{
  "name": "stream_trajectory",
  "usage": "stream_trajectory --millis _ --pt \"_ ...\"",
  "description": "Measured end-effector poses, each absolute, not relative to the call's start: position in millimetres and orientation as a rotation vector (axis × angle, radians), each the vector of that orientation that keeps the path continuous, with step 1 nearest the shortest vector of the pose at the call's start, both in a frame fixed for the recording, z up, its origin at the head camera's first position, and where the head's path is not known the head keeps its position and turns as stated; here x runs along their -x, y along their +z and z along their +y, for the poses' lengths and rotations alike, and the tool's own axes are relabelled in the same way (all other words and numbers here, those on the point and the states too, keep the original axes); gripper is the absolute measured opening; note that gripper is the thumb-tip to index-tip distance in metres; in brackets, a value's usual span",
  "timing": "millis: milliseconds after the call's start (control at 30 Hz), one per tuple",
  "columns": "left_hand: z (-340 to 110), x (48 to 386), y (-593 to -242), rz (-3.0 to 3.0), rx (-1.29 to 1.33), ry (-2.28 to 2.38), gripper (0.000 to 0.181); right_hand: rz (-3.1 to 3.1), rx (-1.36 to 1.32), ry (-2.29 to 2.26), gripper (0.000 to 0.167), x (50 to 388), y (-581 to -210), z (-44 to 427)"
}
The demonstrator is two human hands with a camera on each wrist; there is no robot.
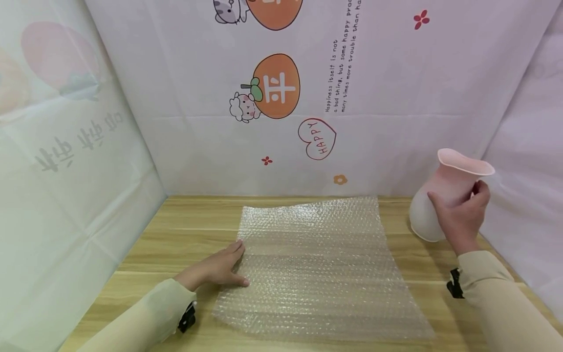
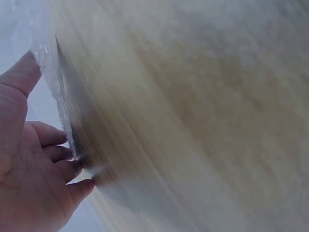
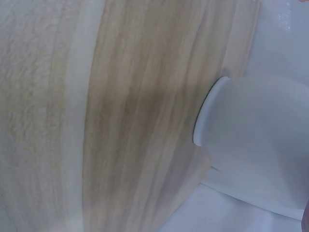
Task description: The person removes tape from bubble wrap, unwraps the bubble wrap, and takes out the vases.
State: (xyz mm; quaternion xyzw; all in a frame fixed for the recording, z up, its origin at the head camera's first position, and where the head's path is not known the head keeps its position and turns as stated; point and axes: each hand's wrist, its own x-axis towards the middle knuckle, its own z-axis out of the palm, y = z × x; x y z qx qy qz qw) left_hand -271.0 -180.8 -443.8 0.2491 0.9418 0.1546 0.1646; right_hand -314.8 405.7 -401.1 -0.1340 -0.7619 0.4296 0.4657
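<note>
A pink-and-white vase [image 1: 424,210] with a wavy flared rim stands at the right of the table. Around its neck my right hand [image 1: 464,217] holds it, thumb on the near side. In the right wrist view the white lower body of the vase [image 3: 260,140] and its base on the wood show. A sheet of clear bubble wrap [image 1: 316,269] lies flat across the middle. My left hand [image 1: 222,266] rests at the sheet's left edge, fingers extended and thumb apart; in the left wrist view its fingertips touch the edge and table.
The wood-grain table [image 1: 184,220] carries everything. White printed cloth [image 1: 198,146] hangs behind it, with more white cloth at the left and right sides. A dark wrist device [image 1: 186,318] sits on the left sleeve and another [image 1: 455,283] on the right.
</note>
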Motion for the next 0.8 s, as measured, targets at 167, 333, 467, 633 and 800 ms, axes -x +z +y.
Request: stream_trajectory --millis 167,333,467,633,800 --pt "-181 270 -443 2.682 -0.706 0.453 0.106 -1.823 0.328 1.041 0.09 313 -396 401" --pt "-183 269 -443 2.687 -0.703 0.454 0.106 -1.74 0.272 0.936 0.085 313 -395 401" --pt "-184 269 -443 2.69 -0.707 0.47 0.107 -1.668 0.226 0.898 0.078 310 -387 395" --pt "-184 271 -443 2.696 -0.717 0.492 0.106 -1.603 0.175 0.937 0.07 298 -367 376" --pt "-185 272 -441 2.704 -0.744 0.515 0.105 -1.532 0.119 0.869 0.066 302 -366 382"
